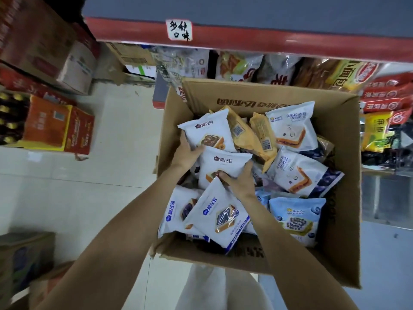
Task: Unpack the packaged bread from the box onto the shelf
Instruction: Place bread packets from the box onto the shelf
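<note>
Both grips (185,153) (239,182) clutch white bread packs (223,166) inside crowded box (344,253)

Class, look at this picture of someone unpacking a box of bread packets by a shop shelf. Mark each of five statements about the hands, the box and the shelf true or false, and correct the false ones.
1. Both hands are inside the cardboard box. True.
2. The left hand grips a yellow packet. False: it holds the upper white packet.
3. The right hand holds the middle white packet. True.
4. The box is nearly empty. False: many packets fill it, among them a blue packet.
5. A handwritten label sits on the red shelf edge. True.
</note>
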`<state>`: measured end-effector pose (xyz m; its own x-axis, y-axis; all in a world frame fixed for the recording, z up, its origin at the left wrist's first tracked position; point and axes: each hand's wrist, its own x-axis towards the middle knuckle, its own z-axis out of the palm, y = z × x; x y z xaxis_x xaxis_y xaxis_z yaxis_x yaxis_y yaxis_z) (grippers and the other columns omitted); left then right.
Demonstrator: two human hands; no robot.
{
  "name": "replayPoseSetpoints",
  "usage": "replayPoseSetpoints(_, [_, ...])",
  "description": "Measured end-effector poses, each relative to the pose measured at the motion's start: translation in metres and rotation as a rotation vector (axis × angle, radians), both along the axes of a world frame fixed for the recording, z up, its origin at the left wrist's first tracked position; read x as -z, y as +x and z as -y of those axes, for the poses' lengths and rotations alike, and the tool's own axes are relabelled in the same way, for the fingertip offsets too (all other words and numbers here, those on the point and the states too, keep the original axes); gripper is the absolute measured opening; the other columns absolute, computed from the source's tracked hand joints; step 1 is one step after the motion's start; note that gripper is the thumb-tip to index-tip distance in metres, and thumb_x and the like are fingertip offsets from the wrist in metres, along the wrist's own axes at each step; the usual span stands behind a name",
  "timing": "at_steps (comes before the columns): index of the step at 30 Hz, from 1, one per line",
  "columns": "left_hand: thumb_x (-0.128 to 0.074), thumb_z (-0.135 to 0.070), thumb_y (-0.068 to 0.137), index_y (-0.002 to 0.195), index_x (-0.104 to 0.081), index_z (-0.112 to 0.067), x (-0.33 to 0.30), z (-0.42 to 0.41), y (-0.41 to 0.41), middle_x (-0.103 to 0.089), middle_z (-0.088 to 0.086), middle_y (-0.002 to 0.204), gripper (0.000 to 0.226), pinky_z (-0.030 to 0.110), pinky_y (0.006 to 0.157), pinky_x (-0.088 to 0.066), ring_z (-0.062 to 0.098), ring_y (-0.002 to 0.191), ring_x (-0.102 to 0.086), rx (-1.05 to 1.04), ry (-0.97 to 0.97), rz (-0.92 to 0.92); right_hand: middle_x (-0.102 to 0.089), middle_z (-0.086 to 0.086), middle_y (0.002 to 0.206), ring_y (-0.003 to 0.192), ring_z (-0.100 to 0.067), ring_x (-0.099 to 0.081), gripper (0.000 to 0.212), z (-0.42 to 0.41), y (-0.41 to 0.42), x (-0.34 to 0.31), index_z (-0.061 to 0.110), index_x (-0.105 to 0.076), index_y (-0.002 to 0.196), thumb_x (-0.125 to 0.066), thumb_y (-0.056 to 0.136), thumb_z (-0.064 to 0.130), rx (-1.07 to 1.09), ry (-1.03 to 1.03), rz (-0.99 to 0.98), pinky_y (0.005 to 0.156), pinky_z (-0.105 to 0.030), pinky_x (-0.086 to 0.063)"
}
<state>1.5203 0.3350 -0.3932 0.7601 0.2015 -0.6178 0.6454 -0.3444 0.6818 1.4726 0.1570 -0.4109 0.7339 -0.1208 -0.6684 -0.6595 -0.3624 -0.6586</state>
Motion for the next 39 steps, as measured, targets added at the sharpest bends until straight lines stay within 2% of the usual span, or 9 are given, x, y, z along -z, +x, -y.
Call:
replayPoseSetpoints(2, [-0.071, -0.028, 0.082, 0.149, -0.017, -0.017, 0.007, 0.001, 0.005, -0.043, 0.004, 0.144, 0.087, 0.039, 0.109, -0.037, 0.021, 0.130, -0.043, -0.085, -0.092, 0.015, -0.054, -0.011, 0.126, 0.115, -0.027, -0.054, 0.078, 0.001, -0.003, -0.006, 0.007, -0.031, 0.132, -0.080, 0.074, 0.025, 0.018, -0.069, 0.053, 0.081, -0.032, -0.046])
replayPoseSetpoints(7, [-0.076, -0.027, 0.078, 0.131, -0.044, -0.010, 0.010, 0.006, 0.011, -0.058, 0.003, 0.127, 0.064, 0.039, 0.097, -0.047, 0.019, 0.115, -0.056, -0.161, -0.051, 0.032, -0.059, -0.011, 0.121, 0.112, -0.029, -0.057, 0.070, 0.032, -0.007, -0.031, 0.008, -0.044, 0.127, -0.081, 0.072, 0.029, 0.269, -0.265, 0.203, 0.089, -0.044, -0.051])
replayPoseSetpoints(14, [-0.069, -0.027, 0.085, 0.123, -0.042, -0.012, -0.035, 0.012, 0.007, -0.061, 0.003, 0.118, 0.049, 0.042, 0.087, -0.051, 0.020, 0.104, -0.060, -0.039, 0.006, 0.213, -0.061, -0.014, 0.119, 0.101, -0.034, -0.063, 0.071, 0.076, -0.022, -0.066, 0.008, -0.034, 0.140, -0.071, 0.083, 0.026, 0.108, -0.369, 0.184, 0.070, -0.038, -0.052])
replayPoseSetpoints(18, [-0.065, -0.026, 0.088, 0.126, -0.043, -0.014, -0.085, -0.001, -0.005, -0.059, -0.007, 0.109, 0.046, 0.018, 0.074, -0.048, 0.007, 0.093, -0.060, -0.068, 0.025, 0.307, -0.061, -0.007, 0.111, 0.092, -0.026, -0.062, 0.067, 0.088, -0.024, -0.113, 0.011, -0.037, 0.131, -0.075, 0.079, 0.031, 0.151, -0.338, 0.253, 0.065, -0.032, -0.049])
replayPoseSetpoints(23, [-0.062, -0.022, 0.090, 0.132, -0.037, -0.012, -0.157, -0.017, -0.010, -0.055, -0.007, 0.113, 0.050, 0.027, 0.083, -0.046, 0.010, 0.101, -0.057, -0.112, -0.027, 0.414, -0.058, -0.002, 0.108, 0.088, -0.018, -0.059, 0.066, 0.100, -0.015, -0.185, 0.009, -0.035, 0.131, -0.073, 0.079, 0.026, 0.189, -0.184, 0.376, 0.065, -0.027, -0.047])
replayPoseSetpoints(29, [-0.062, -0.018, 0.090, 0.133, -0.040, -0.020, -0.229, -0.017, -0.014, -0.059, -0.016, 0.110, 0.049, 0.003, 0.072, -0.043, -0.002, 0.099, -0.059, 0.050, -0.004, 0.580, -0.063, 0.010, 0.102, 0.081, -0.007, -0.064, 0.064, 0.116, -0.002, -0.258, 0.020, -0.036, 0.133, -0.072, 0.080, 0.027, -0.043, -0.142, 0.580, 0.056, -0.013, -0.047])
replayPoseSetpoints(34, [-0.058, -0.008, 0.090, 0.146, -0.017, -0.015, -0.304, -0.001, -0.004, -0.036, -0.009, 0.142, 0.070, 0.005, 0.091, -0.040, -0.020, 0.114, -0.043, 0.029, -0.040, 0.834, -0.056, 0.023, 0.113, 0.095, 0.000, -0.062, 0.089, 0.130, 0.013, -0.332, 0.036, -0.013, 0.144, -0.072, 0.079, 0.021, -0.016, -0.014, 0.826, 0.082, -0.025, -0.049])
replayPoseSetpoints(37, [-0.056, -0.012, 0.092, 0.144, -0.018, -0.024, -0.353, 0.015, -0.003, -0.026, 0.001, 0.152, 0.065, 0.016, 0.107, -0.034, -0.009, 0.130, -0.034, 0.046, -0.041, 0.978, -0.051, 0.028, 0.108, 0.094, 0.016, -0.059, 0.084, 0.145, 0.022, -0.376, 0.028, -0.013, 0.142, -0.068, 0.080, 0.017, -0.067, 0.060, 0.965, 0.081, -0.012, -0.048])
replayPoseSetpoints(39, [-0.057, -0.022, 0.092, 0.137, -0.018, -0.043, -0.382, 0.029, -0.005, -0.032, 0.003, 0.150, 0.064, 0.033, 0.109, -0.037, 0.008, 0.133, -0.038, 0.044, -0.035, 1.050, -0.057, 0.032, 0.105, 0.098, 0.011, -0.060, 0.082, 0.154, 0.029, -0.405, 0.030, -0.015, 0.141, -0.068, 0.078, 0.022, -0.113, 0.098, 1.023, 0.083, -0.017, -0.049])
